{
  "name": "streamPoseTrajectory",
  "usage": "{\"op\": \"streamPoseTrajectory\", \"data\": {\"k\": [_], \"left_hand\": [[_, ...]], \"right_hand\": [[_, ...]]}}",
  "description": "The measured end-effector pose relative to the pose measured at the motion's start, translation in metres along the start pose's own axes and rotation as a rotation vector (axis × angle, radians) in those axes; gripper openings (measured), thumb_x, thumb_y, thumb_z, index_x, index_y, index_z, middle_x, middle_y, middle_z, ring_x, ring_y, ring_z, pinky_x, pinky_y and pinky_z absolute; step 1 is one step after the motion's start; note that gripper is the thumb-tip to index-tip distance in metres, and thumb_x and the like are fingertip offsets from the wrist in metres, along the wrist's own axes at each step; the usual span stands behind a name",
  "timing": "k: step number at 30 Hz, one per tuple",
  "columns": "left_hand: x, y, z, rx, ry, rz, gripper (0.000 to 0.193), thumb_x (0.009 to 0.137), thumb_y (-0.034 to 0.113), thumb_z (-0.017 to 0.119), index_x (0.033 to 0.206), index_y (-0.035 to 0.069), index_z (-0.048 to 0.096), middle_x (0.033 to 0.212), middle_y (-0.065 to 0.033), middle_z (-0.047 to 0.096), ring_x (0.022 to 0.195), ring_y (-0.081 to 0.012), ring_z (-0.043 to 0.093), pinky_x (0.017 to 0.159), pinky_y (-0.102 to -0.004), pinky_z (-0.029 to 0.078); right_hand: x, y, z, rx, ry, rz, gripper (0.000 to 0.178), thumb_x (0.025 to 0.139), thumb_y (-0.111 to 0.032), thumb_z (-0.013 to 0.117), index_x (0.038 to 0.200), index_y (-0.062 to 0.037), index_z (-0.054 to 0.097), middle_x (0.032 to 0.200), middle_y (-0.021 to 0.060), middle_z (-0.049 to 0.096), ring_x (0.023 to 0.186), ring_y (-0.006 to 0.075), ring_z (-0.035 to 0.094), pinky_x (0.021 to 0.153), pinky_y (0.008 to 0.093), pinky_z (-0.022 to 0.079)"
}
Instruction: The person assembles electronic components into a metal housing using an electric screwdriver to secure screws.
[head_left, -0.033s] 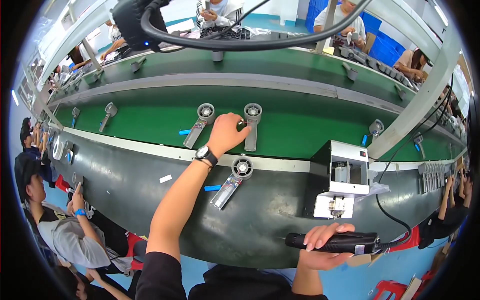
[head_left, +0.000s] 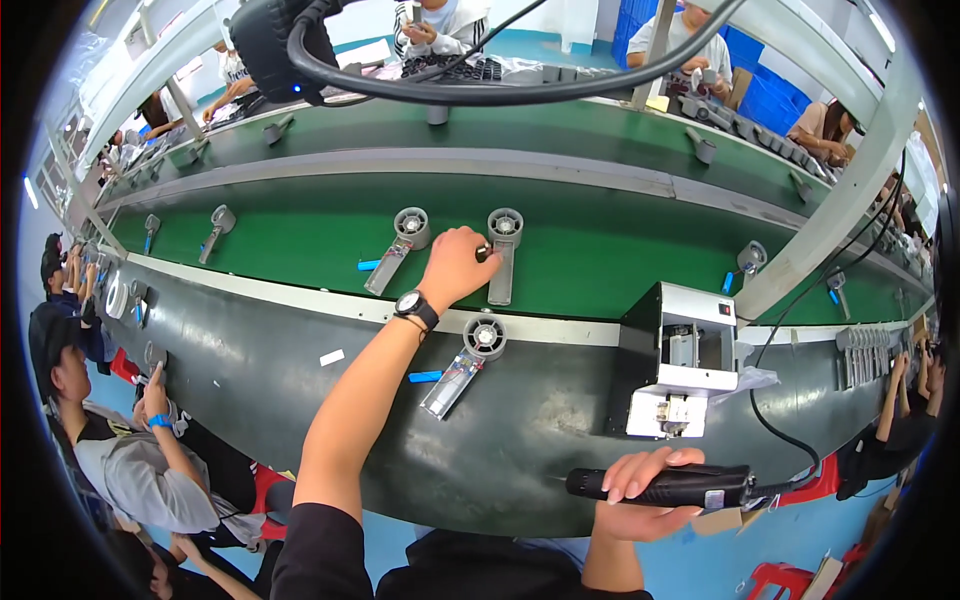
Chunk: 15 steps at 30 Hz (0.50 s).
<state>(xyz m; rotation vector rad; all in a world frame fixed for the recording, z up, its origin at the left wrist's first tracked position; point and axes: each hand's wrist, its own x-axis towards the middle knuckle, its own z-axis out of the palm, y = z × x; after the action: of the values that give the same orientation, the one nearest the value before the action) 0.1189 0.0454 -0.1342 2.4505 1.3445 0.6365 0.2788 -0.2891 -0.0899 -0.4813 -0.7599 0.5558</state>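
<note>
My left hand (head_left: 460, 264) reaches over the green belt, its fingers closed around a small dark thing I cannot make out. Its fingertips are at the grey handle of a handheld fan (head_left: 502, 272). Just left of that hand, another fan (head_left: 411, 226) lies with its handle open and a blue battery (head_left: 369, 265) beside it. Closer to me, a third opened fan (head_left: 485, 336) rests on the dark table, with a blue battery (head_left: 425, 377) next to it. My right hand (head_left: 640, 492) grips a black corded electric screwdriver (head_left: 715, 488), held level above the table's near edge.
A silver and black screw feeder (head_left: 655, 345) stands on the table at right, near a white post (head_left: 820, 210). The screwdriver's cable (head_left: 785, 440) hangs beside it. More fans (head_left: 218, 225) lie along the belt. Co-workers (head_left: 150, 450) sit to the left and across.
My right hand and the screwdriver have shifted very slightly to the left. My left hand stays nearly in place at the fan handle.
</note>
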Motion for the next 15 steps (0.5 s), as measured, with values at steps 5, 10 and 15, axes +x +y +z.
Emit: {"op": "streamPoseTrajectory", "data": {"k": [5, 10, 15], "left_hand": [[0.003, 0.000, -0.007, -0.311, -0.033, -0.138, 0.032, 0.082, 0.027, 0.063, 0.083, -0.004, 0.069, 0.080, -0.0160, 0.066, 0.070, -0.0253, 0.060, 0.064, -0.0376, 0.047], [-0.048, 0.081, -0.039, -0.873, 0.039, -0.093, 0.022, 0.095, 0.017, 0.059, 0.089, -0.004, 0.065, 0.067, 0.0018, 0.056, 0.065, -0.0057, 0.048, 0.056, -0.0253, 0.038], [-0.127, 0.161, -0.040, -1.076, -0.089, -0.137, 0.017, 0.098, 0.015, 0.054, 0.099, -0.001, 0.059, 0.081, -0.0061, 0.061, 0.078, -0.0072, 0.053, 0.069, -0.0269, 0.046]], "right_hand": [[-0.010, 0.001, -0.001, -0.052, -0.022, 0.255, 0.063, 0.096, -0.062, 0.045, 0.115, -0.0021, 0.039, 0.066, 0.0076, 0.050, 0.045, 0.0179, 0.050, 0.045, 0.0310, 0.047], [-0.003, 0.009, 0.003, -0.113, -0.007, 0.529, 0.062, 0.085, -0.037, 0.075, 0.122, 0.0046, 0.047, 0.081, 0.0156, 0.063, 0.049, 0.0166, 0.057, 0.049, 0.0306, 0.051], [0.003, 0.024, 0.010, -0.053, -0.004, 0.773, 0.059, 0.085, -0.020, 0.071, 0.130, 0.0075, 0.045, 0.091, 0.0212, 0.066, 0.052, 0.0183, 0.060, 0.051, 0.0317, 0.052]]}}
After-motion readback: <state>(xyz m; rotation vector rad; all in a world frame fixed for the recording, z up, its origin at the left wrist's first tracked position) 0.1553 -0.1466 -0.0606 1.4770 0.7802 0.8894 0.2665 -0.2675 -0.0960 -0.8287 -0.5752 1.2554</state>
